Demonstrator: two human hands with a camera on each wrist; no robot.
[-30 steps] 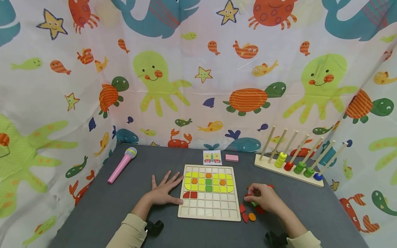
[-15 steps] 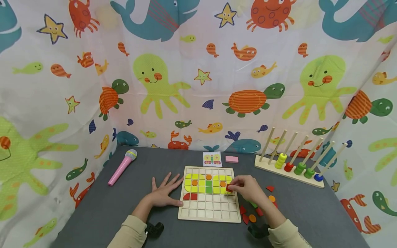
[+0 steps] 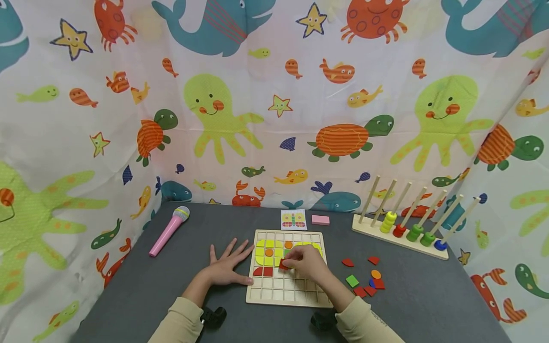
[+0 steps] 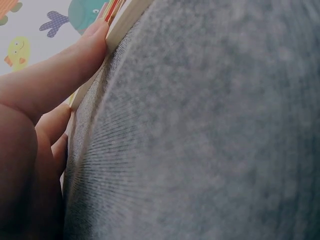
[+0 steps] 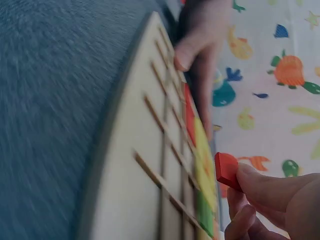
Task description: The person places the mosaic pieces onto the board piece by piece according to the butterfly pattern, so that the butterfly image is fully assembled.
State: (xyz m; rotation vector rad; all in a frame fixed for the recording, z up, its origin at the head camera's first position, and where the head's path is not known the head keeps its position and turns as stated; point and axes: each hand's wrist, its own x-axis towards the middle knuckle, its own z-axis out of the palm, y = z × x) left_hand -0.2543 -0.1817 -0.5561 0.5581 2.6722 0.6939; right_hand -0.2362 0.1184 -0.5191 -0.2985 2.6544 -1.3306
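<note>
Firstly, we recorded the right hand (image 3: 305,263), its thumb and fingertips pinching one red piece (image 3: 283,264) above the wooden grid board (image 3: 274,294), near the middle columns; from the right wrist view we noted the piece raised clear of the cells. Secondly, we listed the left hand (image 3: 225,271), fingers spread wide, palm down on the grey table (image 3: 429,309), its thumb resting on the board's left rim. Set in the board we counted, on the left side, a rounded red tile (image 3: 258,271) beside a square red tile (image 3: 268,271), with yellow tiles (image 3: 268,261) above them and orange discs (image 3: 269,252) among the yellow; the right hand hid part of the grid. To the right of the board we entered loose pieces: a green square (image 3: 352,281), an orange round (image 3: 376,274), a blue piece (image 3: 371,283) partly covered, and several red shapes (image 3: 359,291). Beyond the board's far edge we logged a printed card (image 3: 293,219) and, just beside it, a pink block (image 3: 320,219). At the far left we itemised a pink toy microphone (image 3: 169,232); at the far right, a peg rack (image 3: 364,225) with coloured rings. Behind all, we registered a sea-animal curtain (image 3: 257,181).
</note>
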